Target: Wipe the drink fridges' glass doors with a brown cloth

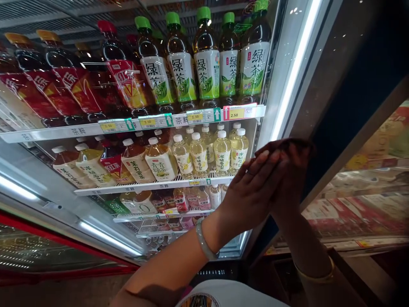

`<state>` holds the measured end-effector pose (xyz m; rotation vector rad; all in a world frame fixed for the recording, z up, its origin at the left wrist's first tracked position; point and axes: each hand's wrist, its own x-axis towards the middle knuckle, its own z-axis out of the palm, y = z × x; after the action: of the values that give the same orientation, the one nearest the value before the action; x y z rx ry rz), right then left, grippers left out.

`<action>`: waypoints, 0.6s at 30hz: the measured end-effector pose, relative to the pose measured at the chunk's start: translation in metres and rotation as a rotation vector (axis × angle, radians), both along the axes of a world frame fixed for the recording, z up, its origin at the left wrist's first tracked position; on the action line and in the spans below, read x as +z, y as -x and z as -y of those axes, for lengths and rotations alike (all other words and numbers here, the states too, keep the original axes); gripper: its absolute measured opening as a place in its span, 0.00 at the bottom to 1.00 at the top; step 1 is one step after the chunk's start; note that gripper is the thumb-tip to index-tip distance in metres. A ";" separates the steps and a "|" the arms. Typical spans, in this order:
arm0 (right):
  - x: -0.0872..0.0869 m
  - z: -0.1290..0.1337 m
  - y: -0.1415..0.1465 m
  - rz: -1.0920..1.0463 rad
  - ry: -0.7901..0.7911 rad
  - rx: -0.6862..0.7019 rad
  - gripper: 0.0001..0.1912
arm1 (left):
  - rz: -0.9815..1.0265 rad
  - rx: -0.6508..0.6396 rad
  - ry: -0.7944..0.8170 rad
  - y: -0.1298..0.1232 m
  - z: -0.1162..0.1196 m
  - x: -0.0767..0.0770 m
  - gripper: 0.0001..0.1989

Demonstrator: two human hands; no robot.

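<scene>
My left hand [247, 194], with a pale bangle [203, 242] at its wrist, reaches up with fingers stretched nearly straight and close together. It lies flat beside my right hand [289, 187], and the two overlap. A dark cloth [271, 146] shows along the fingertips of both hands. The fingers of my right hand bend over the cloth; a gold-coloured bangle [315, 273] circles that wrist. Both hands are near the right side of a lit drinks cooler. How much of the cloth lies under the palms is hidden.
Cooler shelves [191, 181] hold rows of bottled tea, with green-capped bottles [207, 64] and red-labelled bottles [126, 83] on top. Price tags [194, 117] line the shelf edge. A light strip [295, 72] runs down the right side. Packaged goods [361, 213] stand farther right.
</scene>
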<state>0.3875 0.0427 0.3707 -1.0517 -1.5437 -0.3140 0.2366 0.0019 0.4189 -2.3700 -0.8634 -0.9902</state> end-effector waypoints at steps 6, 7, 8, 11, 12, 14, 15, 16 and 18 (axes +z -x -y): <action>-0.054 0.015 0.015 -0.006 -0.078 -0.129 0.40 | -0.013 -0.003 -0.058 0.011 0.003 -0.059 0.35; -0.064 0.019 0.017 -0.010 -0.040 -0.132 0.41 | -0.037 0.012 -0.046 0.012 0.004 -0.070 0.35; -0.069 0.021 0.020 -0.019 -0.008 -0.135 0.40 | -0.056 0.023 -0.043 0.013 0.004 -0.076 0.35; -0.050 0.016 0.024 -0.047 -0.057 -0.106 0.35 | -0.029 0.056 -0.083 0.014 0.003 -0.060 0.37; -0.036 0.011 0.025 -0.060 -0.110 -0.084 0.33 | 0.006 0.062 -0.106 0.014 0.002 -0.047 0.37; -0.013 0.001 0.026 -0.089 -0.171 -0.035 0.29 | 0.033 0.065 -0.091 0.015 0.000 -0.025 0.38; -0.007 -0.002 0.026 -0.095 -0.184 -0.012 0.28 | 0.043 0.061 -0.074 0.016 -0.001 -0.020 0.38; -0.008 -0.004 0.026 -0.099 -0.192 0.004 0.27 | 0.047 0.056 -0.052 0.017 -0.001 -0.021 0.37; -0.028 0.000 0.026 -0.084 -0.192 0.028 0.28 | 0.062 0.043 -0.025 0.018 0.002 -0.039 0.37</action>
<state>0.3615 0.0429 0.3429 -0.8812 -1.4220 -0.3862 0.2187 0.0002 0.3798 -2.3012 -0.9158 -1.0564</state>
